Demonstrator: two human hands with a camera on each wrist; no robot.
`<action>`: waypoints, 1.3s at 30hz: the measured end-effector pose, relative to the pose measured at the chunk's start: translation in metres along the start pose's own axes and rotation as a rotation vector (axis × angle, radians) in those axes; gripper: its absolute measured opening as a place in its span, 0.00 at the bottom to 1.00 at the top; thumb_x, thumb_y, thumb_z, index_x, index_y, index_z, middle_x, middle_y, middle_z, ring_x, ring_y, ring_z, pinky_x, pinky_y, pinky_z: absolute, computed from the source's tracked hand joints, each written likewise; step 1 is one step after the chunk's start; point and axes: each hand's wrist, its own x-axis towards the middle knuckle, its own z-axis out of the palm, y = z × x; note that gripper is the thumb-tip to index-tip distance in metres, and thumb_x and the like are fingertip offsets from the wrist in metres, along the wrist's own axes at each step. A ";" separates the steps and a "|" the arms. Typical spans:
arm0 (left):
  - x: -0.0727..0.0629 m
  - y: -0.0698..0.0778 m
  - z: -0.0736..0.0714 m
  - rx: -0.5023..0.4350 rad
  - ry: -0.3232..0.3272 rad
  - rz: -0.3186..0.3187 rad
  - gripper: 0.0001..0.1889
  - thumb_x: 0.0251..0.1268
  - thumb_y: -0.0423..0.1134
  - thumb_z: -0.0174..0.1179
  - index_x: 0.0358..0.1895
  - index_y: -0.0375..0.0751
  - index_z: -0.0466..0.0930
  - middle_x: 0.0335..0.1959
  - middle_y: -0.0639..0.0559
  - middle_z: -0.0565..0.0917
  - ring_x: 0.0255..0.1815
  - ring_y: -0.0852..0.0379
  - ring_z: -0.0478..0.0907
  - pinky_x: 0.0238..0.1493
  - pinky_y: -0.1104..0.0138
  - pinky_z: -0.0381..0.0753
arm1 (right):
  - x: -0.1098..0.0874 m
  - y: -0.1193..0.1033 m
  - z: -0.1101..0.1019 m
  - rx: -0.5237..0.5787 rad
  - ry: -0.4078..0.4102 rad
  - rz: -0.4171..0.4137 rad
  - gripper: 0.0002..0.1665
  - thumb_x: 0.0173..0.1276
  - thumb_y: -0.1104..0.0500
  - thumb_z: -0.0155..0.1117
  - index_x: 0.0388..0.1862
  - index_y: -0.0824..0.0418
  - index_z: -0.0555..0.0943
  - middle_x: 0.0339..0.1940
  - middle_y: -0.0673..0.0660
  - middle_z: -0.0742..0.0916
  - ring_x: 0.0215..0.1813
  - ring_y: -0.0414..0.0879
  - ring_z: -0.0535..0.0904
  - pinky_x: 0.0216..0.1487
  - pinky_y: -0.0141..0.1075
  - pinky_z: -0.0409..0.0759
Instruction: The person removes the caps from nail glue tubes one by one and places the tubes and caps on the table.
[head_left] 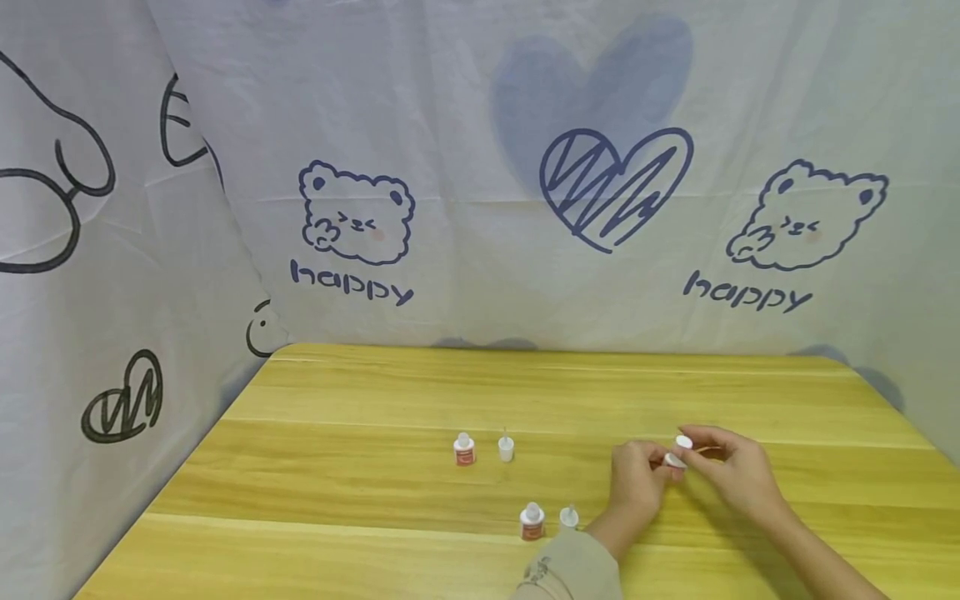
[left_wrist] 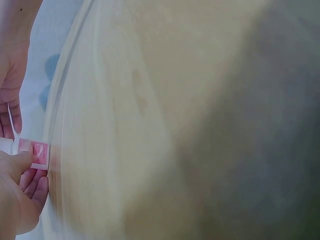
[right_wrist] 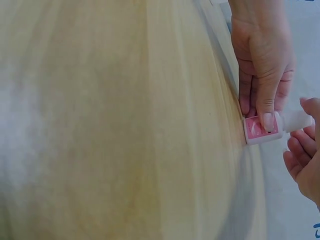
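Observation:
My left hand (head_left: 634,483) grips a small white bottle (right_wrist: 261,130) with a pink label, its thumb across the label. At the bottle's top, my right hand (head_left: 738,475) pinches the white cap (head_left: 683,442) between thumb and fingers. Both hands meet over the right half of the table. In the right wrist view, the bottle appears sideways with the white cap (right_wrist: 298,121) toward the right hand. To the left of my hands stands a similar uncapped bottle (head_left: 532,523), with an upturned white cap (head_left: 568,517) beside it, its thin stem pointing up.
Farther back on the wooden table (head_left: 337,475) stand another uncapped red-labelled bottle (head_left: 464,452) and its upturned cap (head_left: 506,450). A pale cloth (head_left: 480,275) printed with bears and hearts hangs behind the table's far edge and along its left side.

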 end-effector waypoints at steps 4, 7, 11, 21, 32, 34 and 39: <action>0.000 0.000 0.000 0.005 0.005 0.008 0.02 0.46 0.28 0.69 0.24 0.37 0.87 0.21 0.51 0.86 0.19 0.75 0.71 0.21 0.84 0.70 | -0.001 0.002 0.002 0.016 0.048 0.002 0.13 0.56 0.65 0.69 0.40 0.70 0.82 0.27 0.45 0.86 0.31 0.23 0.75 0.32 0.20 0.77; 0.000 0.000 0.000 0.004 0.003 0.008 0.02 0.47 0.28 0.68 0.24 0.38 0.87 0.21 0.52 0.86 0.19 0.74 0.72 0.21 0.84 0.69 | -0.002 0.002 0.003 0.012 0.060 0.014 0.11 0.56 0.65 0.69 0.38 0.69 0.83 0.27 0.46 0.87 0.30 0.23 0.75 0.32 0.20 0.77; 0.000 0.000 0.000 0.005 -0.001 0.014 0.02 0.48 0.29 0.68 0.23 0.39 0.87 0.21 0.52 0.86 0.19 0.74 0.72 0.21 0.84 0.69 | -0.002 0.001 0.003 -0.001 0.060 0.031 0.10 0.58 0.63 0.68 0.37 0.68 0.83 0.28 0.52 0.88 0.30 0.23 0.75 0.31 0.20 0.77; -0.001 0.001 -0.001 0.016 0.005 0.031 0.03 0.48 0.27 0.68 0.23 0.38 0.87 0.21 0.51 0.86 0.19 0.76 0.69 0.20 0.85 0.68 | 0.000 0.001 0.001 -0.013 0.023 0.027 0.10 0.59 0.62 0.67 0.38 0.68 0.84 0.32 0.61 0.88 0.31 0.23 0.75 0.31 0.22 0.77; -0.001 0.001 -0.001 -0.002 -0.006 0.011 0.02 0.47 0.27 0.68 0.24 0.37 0.86 0.21 0.50 0.86 0.19 0.75 0.71 0.20 0.84 0.69 | 0.000 0.002 0.000 -0.027 0.005 -0.007 0.10 0.60 0.63 0.66 0.39 0.67 0.84 0.30 0.59 0.87 0.30 0.24 0.75 0.30 0.23 0.78; -0.001 0.002 -0.001 -0.005 -0.005 0.011 0.02 0.47 0.27 0.68 0.24 0.37 0.87 0.21 0.50 0.86 0.19 0.75 0.70 0.20 0.84 0.69 | 0.000 0.002 0.000 -0.028 0.000 -0.007 0.10 0.60 0.63 0.66 0.40 0.67 0.84 0.31 0.60 0.88 0.30 0.24 0.75 0.30 0.24 0.78; -0.001 0.002 -0.001 -0.003 -0.003 0.016 0.02 0.47 0.27 0.68 0.23 0.37 0.87 0.21 0.50 0.86 0.18 0.75 0.68 0.20 0.84 0.68 | 0.000 0.002 -0.001 -0.022 -0.014 -0.002 0.11 0.61 0.63 0.65 0.41 0.68 0.83 0.32 0.62 0.87 0.31 0.23 0.75 0.30 0.24 0.78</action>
